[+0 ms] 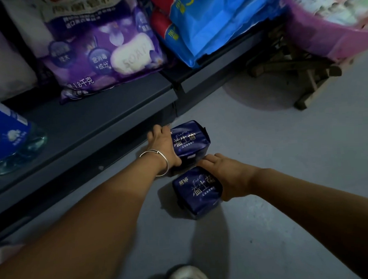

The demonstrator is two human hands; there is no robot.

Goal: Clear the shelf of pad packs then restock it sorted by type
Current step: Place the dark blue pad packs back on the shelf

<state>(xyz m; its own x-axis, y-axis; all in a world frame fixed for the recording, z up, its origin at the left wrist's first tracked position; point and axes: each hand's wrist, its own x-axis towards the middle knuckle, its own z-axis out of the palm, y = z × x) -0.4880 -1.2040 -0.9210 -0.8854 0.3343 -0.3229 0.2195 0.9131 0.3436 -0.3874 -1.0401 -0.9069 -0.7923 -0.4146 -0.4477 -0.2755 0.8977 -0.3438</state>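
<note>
Two dark blue pad packs with pale lettering sit on the grey floor in front of the bottom shelf. My left hand, with a silver bangle on the wrist, grips the far pack along its left side. My right hand grips the near pack along its right side, fingers wrapped behind it. The two packs lie close together, one behind the other.
The dark bottom shelf carries a purple soap-powder bag, a blue pack and a blue detergent box. A pink tub stands on a wooden stool at the right. My shoe is at the bottom.
</note>
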